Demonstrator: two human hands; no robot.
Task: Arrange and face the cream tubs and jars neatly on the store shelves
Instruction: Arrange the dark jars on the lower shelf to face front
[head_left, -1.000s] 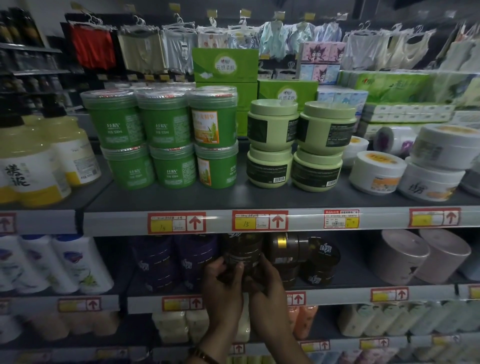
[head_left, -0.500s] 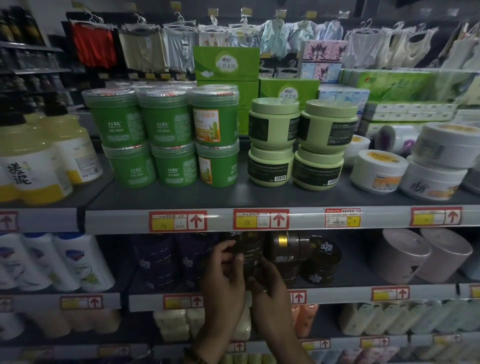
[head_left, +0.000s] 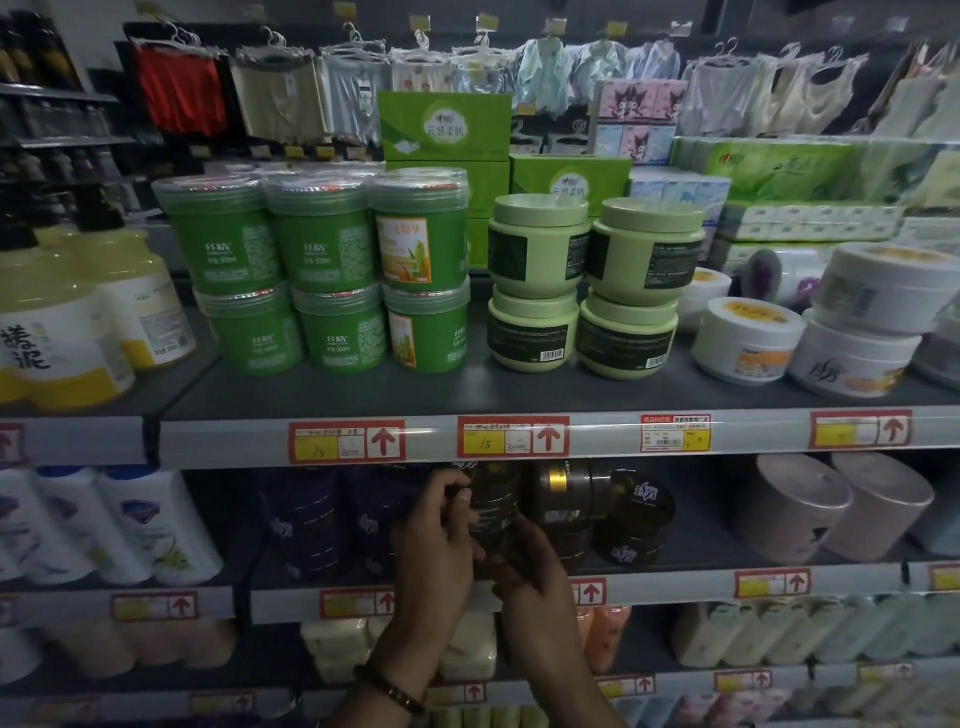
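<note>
My left hand (head_left: 441, 535) is wrapped round the dark brown jar (head_left: 493, 501), thumb across its front. My right hand (head_left: 532, 569) comes in at the lower right of the jar. It looks to be gripping the base, though the light down here is poor. The jar is at the front of the middle shelf (head_left: 675, 584), centre of the frame, just under the price rail.

Just right of it are more dark jars (head_left: 566, 499), one tilted with its lid towards me. To the left are the purple jars (head_left: 306, 519), stacked but murky. At far right two pinkish tubs (head_left: 795, 504) lie on their sides.

On the top shelf (head_left: 467, 395), the green tubs (head_left: 322, 260) are stacked two high and tidy, but only the right-hand column shows its orange front. The pale green jars (head_left: 587, 280) show barcodes, and the white tubs (head_left: 748, 338) sit unevenly.

So I'd call it early days: stacks mostly formed, plenty of facing left.
</note>
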